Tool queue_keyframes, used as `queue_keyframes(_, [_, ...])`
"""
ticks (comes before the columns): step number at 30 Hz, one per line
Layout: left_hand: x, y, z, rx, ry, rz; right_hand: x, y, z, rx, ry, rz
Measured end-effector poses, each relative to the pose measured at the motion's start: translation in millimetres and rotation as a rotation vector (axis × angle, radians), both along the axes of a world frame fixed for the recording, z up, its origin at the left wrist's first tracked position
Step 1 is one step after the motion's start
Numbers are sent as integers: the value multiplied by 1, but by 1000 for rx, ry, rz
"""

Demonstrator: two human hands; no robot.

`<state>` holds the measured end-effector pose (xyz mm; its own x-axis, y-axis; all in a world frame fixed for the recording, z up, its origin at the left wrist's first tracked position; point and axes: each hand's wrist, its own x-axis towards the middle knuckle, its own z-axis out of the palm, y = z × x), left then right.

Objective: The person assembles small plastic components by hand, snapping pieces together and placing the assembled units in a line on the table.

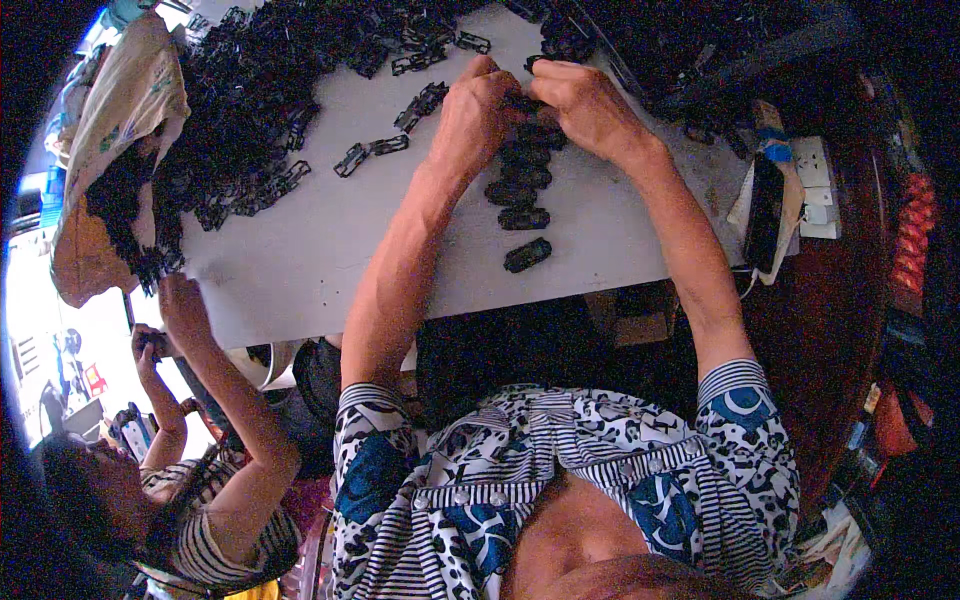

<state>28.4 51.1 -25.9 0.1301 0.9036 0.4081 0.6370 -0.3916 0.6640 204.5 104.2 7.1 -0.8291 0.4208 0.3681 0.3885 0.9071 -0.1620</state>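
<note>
My left hand (pixel 482 112) and my right hand (pixel 583 105) are close together over the far middle of the table, both with fingers closed. A small dark plastic part lies between the fingertips, mostly hidden by them. Below my hands runs a column of small black oblong plastic pieces (pixel 518 191), some overlapping. The nearest piece (pixel 527 255) lies apart and tilted. Left of my left forearm, a few black open-frame pieces (pixel 371 153) lie loosely linked or touching; I cannot tell which.
A large heap of black pieces (pixel 240 110) covers the table's far left beside a beige sack (pixel 115 150). Another person's hand (pixel 183 308) touches dark pieces at the left edge. More black parts lie at the far right. A power strip (pixel 817 185) stands by the right edge of the white table (pixel 270 270).
</note>
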Motion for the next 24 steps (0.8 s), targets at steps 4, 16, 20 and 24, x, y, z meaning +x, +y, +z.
queue_keyframes(4, [-1, 0, 4, 4, -16, -19, 0, 0, -4, -124, 46, 9])
queue_keyframes(16, [-32, 8, 28, -18, 77, 23, 10, -1, 12, -168, 7, -150])
queue_keyframes(20, [-27, 32, 21, 284, 334, 191, -4, 10, 9, 96, -75, -338])
queue_keyframes(24, [-35, 50, 5, 378, 549, 222, -10, 14, 0, 208, -125, -296])
